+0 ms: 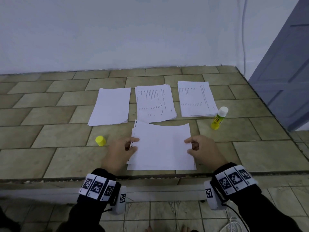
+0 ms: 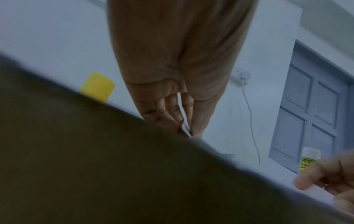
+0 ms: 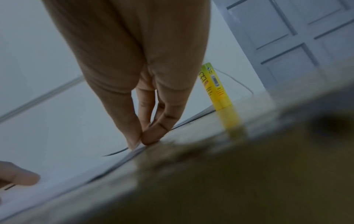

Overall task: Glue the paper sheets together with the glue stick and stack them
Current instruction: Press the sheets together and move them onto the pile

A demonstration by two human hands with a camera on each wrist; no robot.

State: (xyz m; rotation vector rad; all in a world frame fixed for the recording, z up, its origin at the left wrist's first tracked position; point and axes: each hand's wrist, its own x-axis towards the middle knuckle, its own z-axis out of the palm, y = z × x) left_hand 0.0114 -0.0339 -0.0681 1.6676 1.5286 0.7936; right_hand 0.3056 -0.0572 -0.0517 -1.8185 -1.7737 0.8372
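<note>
White paper sheets (image 1: pixel 161 148): left hand (image 1: pixel 119 152) pinches left edge, right hand (image 1: pixel 203 150) apparently pinches right edge. Uncapped glue stick (image 1: pixel 219 118) upright; yellow cap (image 1: pixel 100 140) apart.

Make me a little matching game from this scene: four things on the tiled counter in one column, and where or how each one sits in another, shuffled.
Things:
1. glue stick
2. yellow cap
3. blank paper pile
4. sheets in front

States:
A. held at both side edges by the left hand and right hand
B. standing uncapped, right of the printed piles
C. leftmost of the three far piles
D. alone on the tiles, left of the hands

Pairs: 1-B, 2-D, 3-C, 4-A
</note>
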